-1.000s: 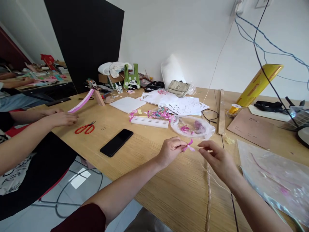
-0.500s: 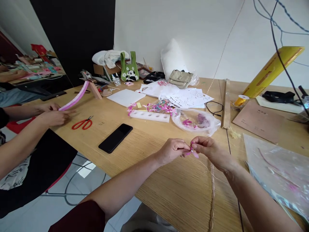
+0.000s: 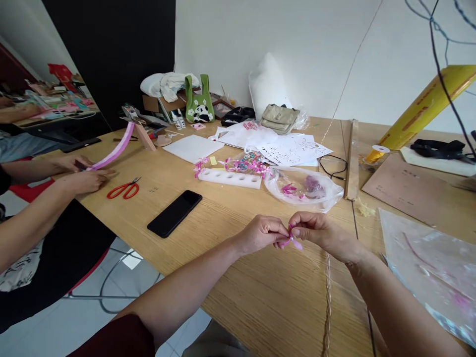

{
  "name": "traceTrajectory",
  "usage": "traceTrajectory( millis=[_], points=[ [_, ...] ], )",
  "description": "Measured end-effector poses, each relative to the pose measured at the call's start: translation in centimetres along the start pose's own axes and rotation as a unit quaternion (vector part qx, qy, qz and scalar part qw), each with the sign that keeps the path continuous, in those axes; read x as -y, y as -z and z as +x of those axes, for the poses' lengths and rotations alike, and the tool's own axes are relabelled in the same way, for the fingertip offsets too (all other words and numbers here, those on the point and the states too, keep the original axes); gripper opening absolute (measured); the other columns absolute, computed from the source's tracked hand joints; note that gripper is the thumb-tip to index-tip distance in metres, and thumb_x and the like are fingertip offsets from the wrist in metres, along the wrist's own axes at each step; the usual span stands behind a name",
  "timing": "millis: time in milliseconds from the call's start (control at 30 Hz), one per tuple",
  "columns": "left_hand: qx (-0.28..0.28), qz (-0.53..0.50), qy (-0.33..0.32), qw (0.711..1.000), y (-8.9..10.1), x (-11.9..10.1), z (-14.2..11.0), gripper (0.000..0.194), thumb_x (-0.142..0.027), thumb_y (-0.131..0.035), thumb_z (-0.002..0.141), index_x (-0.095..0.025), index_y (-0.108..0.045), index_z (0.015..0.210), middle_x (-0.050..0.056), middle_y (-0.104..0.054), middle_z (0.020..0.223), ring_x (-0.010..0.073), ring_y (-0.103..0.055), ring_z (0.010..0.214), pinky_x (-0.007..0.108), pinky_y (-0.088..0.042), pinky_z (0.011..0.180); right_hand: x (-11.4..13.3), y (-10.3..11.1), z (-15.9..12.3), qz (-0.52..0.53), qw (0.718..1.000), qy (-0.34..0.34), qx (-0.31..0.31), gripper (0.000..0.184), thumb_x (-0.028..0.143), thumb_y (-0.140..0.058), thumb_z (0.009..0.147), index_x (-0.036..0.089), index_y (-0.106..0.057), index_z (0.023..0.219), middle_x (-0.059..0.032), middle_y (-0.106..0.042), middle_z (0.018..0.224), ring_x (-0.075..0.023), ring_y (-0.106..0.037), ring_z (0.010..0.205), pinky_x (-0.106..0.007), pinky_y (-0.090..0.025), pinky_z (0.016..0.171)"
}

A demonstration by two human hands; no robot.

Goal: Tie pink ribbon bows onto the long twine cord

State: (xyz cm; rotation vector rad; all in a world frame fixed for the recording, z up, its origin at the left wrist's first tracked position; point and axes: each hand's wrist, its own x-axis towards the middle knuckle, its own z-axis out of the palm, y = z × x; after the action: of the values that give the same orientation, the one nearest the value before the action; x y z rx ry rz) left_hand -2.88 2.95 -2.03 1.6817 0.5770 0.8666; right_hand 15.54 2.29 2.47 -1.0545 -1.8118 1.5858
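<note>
Close together above the table, my left hand (image 3: 265, 233) and my right hand (image 3: 316, 231) both pinch a small pink flower (image 3: 295, 242) with a pale bead at its middle. Its petals stick out below the fingertips; the part between the fingers is hidden. A twisted cord (image 3: 327, 302) hangs down just below my right wrist. Beyond my hands lies a clear plastic bag (image 3: 327, 191) with pink and purple petals inside. Next to it stands a white foam block (image 3: 230, 179) with round holes, and pink flowers with beads (image 3: 247, 163) lie behind it.
A black phone (image 3: 174, 213) and red-handled scissors (image 3: 124, 189) lie to the left. A co-worker's hands (image 3: 80, 176) hold a pink strip (image 3: 115, 152) at the far left. Papers (image 3: 293, 148), a wooden bar (image 3: 352, 161) and a plastic sheet (image 3: 420, 263) are also on the table.
Both hands have moved slightly left with the flower, and its petals now point more downward. The view has shifted a little.
</note>
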Motion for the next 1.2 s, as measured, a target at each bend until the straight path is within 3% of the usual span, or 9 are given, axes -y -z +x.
traceTrajectory(
  millis=[133, 233, 333, 400, 567, 667, 767, 1067, 1200],
  points=[
    [-0.013, -0.05, 0.026, 0.998, -0.5, 0.1, -0.1, 0.031, -0.04, -0.062, 0.072, -0.01, -0.066, 0.068, 0.004, -0.058, 0.063, 0.0065, -0.054, 0.052, 0.02, -0.048, 0.051, 0.3, 2.2, -0.7, -0.074, 0.996, 0.003, -0.039, 0.026, 0.042, -0.057, 0.076, 0.016, -0.059, 0.077, 0.0004, -0.054, 0.066, -0.01, -0.046, 0.062, -0.024, -0.038, 0.059],
    [-0.004, -0.098, 0.037, 0.995, -1.1, 0.5, -0.3, 0.034, -0.042, -0.062, 0.071, -0.009, -0.066, 0.07, 0.004, -0.058, 0.065, 0.0075, -0.055, 0.052, 0.02, -0.047, 0.05, 0.1, 4.8, -0.6, -0.143, 0.978, -0.014, -0.149, 0.026, 0.042, -0.056, 0.074, 0.016, -0.059, 0.072, -0.0007, -0.055, 0.064, -0.011, -0.048, 0.059, -0.024, -0.039, 0.056],
    [0.019, -0.114, 0.034, 0.993, -1.7, 0.8, -0.4, 0.034, -0.042, -0.06, 0.073, -0.009, -0.066, 0.07, 0.004, -0.058, 0.064, 0.007, -0.055, 0.052, 0.02, -0.047, 0.051, -0.4, 6.7, 0.5, -0.276, 0.923, -0.03, -0.266, 0.019, 0.036, -0.055, 0.073, 0.018, -0.061, 0.072, -0.0013, -0.061, 0.066, -0.0134, -0.054, 0.061, -0.024, -0.039, 0.055],
    [0.034, -0.112, 0.036, 0.992, -1.9, 1.0, -0.4, 0.035, -0.043, -0.059, 0.074, -0.009, -0.065, 0.069, 0.004, -0.057, 0.062, 0.0069, -0.054, 0.052, 0.02, -0.046, 0.051, -0.6, 7.3, 1.8, -0.382, 0.875, -0.025, -0.295, 0.015, 0.03, -0.052, 0.074, 0.02, -0.064, 0.075, -0.0013, -0.064, 0.069, -0.0146, -0.056, 0.063, -0.024, -0.038, 0.057],
    [0.055, -0.048, 0.022, 0.997, -2.1, 1.2, -0.4, 0.036, -0.043, -0.057, 0.075, -0.01, -0.065, 0.064, 0.004, -0.057, 0.06, 0.0067, -0.052, 0.055, 0.019, -0.044, 0.055, -0.7, 7.3, 5.8, -0.582, 0.783, 0.014, -0.22, 0.023, 0.02, -0.045, 0.079, 0.021, -0.068, 0.08, -0.0043, -0.068, 0.087, -0.0169, -0.058, 0.079, -0.024, -0.037, 0.065],
    [0.068, -0.023, 0.01, 0.997, -2.1, 1.3, -0.4, 0.036, -0.043, -0.056, 0.076, -0.01, -0.066, 0.065, 0.003, -0.058, 0.061, 0.0068, -0.052, 0.055, 0.019, -0.043, 0.056, -0.9, 7.3, 7.9, -0.635, 0.757, -0.038, -0.148, 0.024, 0.016, -0.045, 0.078, 0.019, -0.068, 0.079, -0.0063, -0.067, 0.087, -0.0167, -0.058, 0.08, -0.024, -0.035, 0.065],
    [0.076, -0.002, -0.002, 0.997, -2.2, 1.4, -0.4, 0.035, -0.042, -0.055, 0.077, -0.01, -0.067, 0.068, 0.003, -0.058, 0.061, 0.0069, -0.053, 0.056, 0.018, -0.043, 0.058, -1.3, 7.7, 9.5, -0.657, 0.734, -0.111, -0.134, 0.022, 0.017, -0.046, 0.077, 0.018, -0.068, 0.077, -0.0081, -0.067, 0.084, -0.0179, -0.059, 0.078, -0.025, -0.034, 0.062],
    [0.082, 0.044, -0.054, 0.994, -2.5, 1.4, -0.4, 0.029, -0.032, -0.053, 0.08, -0.01, -0.066, 0.068, 0.003, -0.059, 0.061, 0.0075, -0.053, 0.06, 0.017, -0.042, 0.062, -3.1, 8.4, 12.1, -0.623, 0.726, -0.238, -0.167, 0.026, 0.024, -0.046, 0.078, 0.021, -0.068, 0.091, -0.0103, -0.065, 0.096, -0.0221, -0.059, 0.087, -0.027, -0.039, 0.064],
    [0.082, 0.058, -0.068, 0.993, -2.4, 1.4, -0.3, 0.026, -0.028, -0.054, 0.08, -0.009, -0.066, 0.066, 0.003, -0.059, 0.06, 0.007, -0.052, 0.058, 0.017, -0.042, 0.061, -3.2, 8.1, 12.3, -0.627, 0.719, -0.246, -0.17, 0.027, 0.022, -0.046, 0.077, 0.017, -0.068, 0.091, -0.0129, -0.064, 0.099, -0.0236, -0.058, 0.091, -0.028, -0.04, 0.066]
  ],
)
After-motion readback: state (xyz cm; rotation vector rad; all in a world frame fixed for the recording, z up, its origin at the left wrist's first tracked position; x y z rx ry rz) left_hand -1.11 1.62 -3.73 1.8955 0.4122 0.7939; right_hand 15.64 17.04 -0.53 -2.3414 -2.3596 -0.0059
